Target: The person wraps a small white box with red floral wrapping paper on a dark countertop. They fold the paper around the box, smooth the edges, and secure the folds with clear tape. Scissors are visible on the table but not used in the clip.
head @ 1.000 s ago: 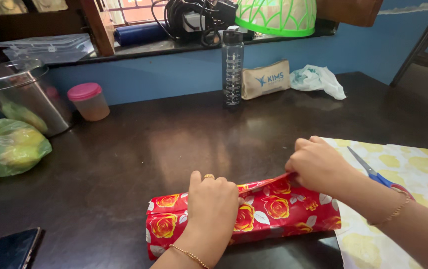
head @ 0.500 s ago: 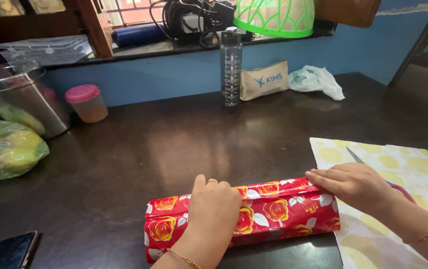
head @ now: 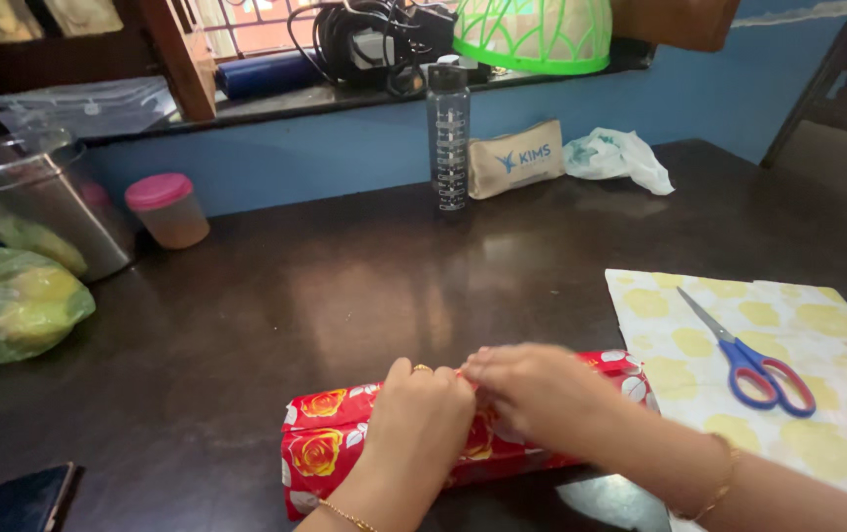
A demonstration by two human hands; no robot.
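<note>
Left hand [head: 421,414]: palm down, fingers curled flat on top of the wrapped box [head: 330,448], pinning its red rose-print paper.
Right hand [head: 532,389]: blurred, laid over the box's middle just beside the left; fingers seem bent onto the paper, though whether it pinches a flap cannot be told.
Wrapped box: lies lengthwise at the near edge of the dark surface [head: 344,296], right end touching the yellow-patterned sheet [head: 837,394].
Step, as judged: smoothing down the top seam. A next move would call for holding that seam shut while fastening it.
Change: half a second ago the right hand rested at the box's right end; it now sits at the middle, and the blue-handled scissors [head: 753,360] on the sheet are fully uncovered.
Beyond: bottle [head: 448,133], pink-lidded cup [head: 167,209], steel pot [head: 34,202], green bag [head: 14,305], phone [head: 24,500].
</note>
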